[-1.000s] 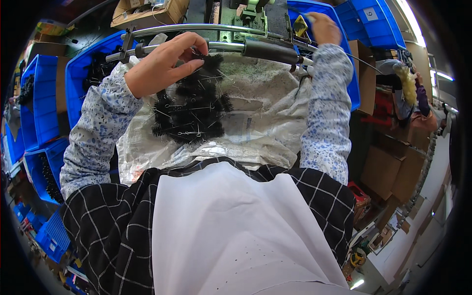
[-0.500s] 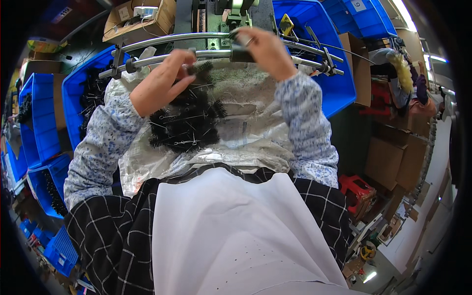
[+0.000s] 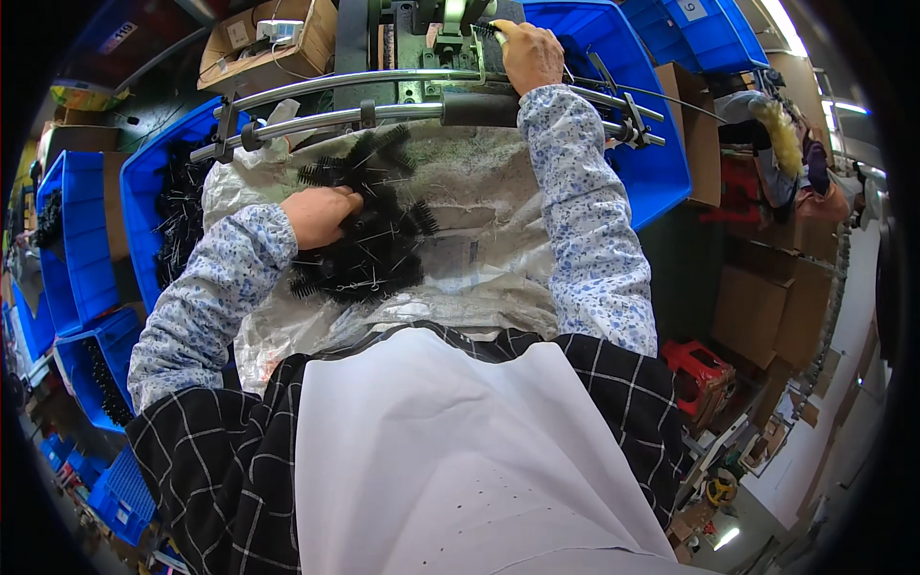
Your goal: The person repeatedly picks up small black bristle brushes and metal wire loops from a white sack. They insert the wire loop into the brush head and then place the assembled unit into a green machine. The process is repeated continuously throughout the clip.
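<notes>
A heap of small black bristle brushes (image 3: 369, 230) with wire stems lies on a crinkled whitish plastic sheet (image 3: 479, 249) spread in front of me. My left hand (image 3: 321, 213) rests on the left side of the heap, fingers curled into the brushes. My right hand (image 3: 529, 53) is stretched forward over two curved metal bars (image 3: 383, 101) to a machine (image 3: 431, 38), fingers closed around a black brush (image 3: 484, 29) at the machine. A dark foam sleeve (image 3: 479, 107) wraps the nearer bar under my right forearm.
Blue plastic bins stand at the far right (image 3: 652, 105) and at the left (image 3: 163, 192), some holding more black brushes. Cardboard boxes sit at the upper left (image 3: 273, 38) and at the right (image 3: 757, 307). A red stool (image 3: 700, 369) is at floor level to the right.
My right hand has moved from the bar forward to the machine with a brush. My left hand has dropped from the bar down onto the heap of brushes.
</notes>
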